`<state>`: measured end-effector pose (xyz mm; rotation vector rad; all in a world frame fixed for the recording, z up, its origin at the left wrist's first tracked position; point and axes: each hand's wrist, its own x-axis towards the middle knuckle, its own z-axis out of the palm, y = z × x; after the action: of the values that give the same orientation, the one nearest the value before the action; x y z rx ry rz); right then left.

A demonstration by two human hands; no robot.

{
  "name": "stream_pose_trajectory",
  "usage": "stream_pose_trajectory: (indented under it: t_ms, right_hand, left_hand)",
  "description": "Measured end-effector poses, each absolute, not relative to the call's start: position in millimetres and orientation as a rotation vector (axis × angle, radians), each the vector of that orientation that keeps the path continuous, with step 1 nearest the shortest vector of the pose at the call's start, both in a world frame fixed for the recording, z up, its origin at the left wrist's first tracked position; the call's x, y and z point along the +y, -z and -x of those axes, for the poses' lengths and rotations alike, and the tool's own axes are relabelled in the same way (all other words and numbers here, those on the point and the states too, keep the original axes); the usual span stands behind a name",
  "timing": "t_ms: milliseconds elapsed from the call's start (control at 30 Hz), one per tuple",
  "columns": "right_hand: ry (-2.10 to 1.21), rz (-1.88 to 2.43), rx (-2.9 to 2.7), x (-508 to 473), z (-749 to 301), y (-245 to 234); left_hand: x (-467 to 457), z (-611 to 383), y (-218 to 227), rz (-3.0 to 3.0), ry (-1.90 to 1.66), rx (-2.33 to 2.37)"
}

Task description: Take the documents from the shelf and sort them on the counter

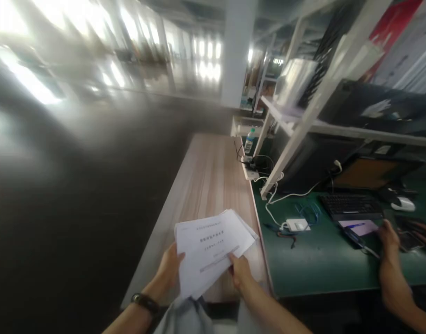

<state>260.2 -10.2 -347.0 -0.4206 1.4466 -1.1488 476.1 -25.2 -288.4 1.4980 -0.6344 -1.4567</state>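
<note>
Both my hands hold a stack of white printed papers (pixel 213 250) over the near end of a long wooden table (pixel 209 176). My left hand (pixel 169 271), with a dark watch at the wrist, grips the stack's left edge. My right hand (pixel 240 272) pinches its lower right edge, thumb on top. The top sheet carries a few lines of print, too blurred to read.
To the right, another person's hands (pixel 390 246) work on a green mat (pixel 303 260) with a keyboard (pixel 350 205), mouse (pixel 403 204), white box and cables. A white shelf frame (pixel 303 116) stands above. A bottle (pixel 249 140) sits far back. Dark floor lies left.
</note>
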Motion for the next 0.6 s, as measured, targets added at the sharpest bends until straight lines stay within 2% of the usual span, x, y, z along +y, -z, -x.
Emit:
stream_pose_trajectory:
  t_ms: [200,400,600]
  right_hand:
    - [0.994,0.271,1.686,4,-266,384]
    - [0.84,0.294,1.807,-17,-233,391]
    - [0.757,0.372,1.823,-19,-233,397]
  left_hand:
    - [-43,-534,332,-1.649,1.48,-0.743]
    - [-67,-558,371,-1.801,1.485,-0.925]
    - [-69,-565,402,-2.131,1.276,-1.098]
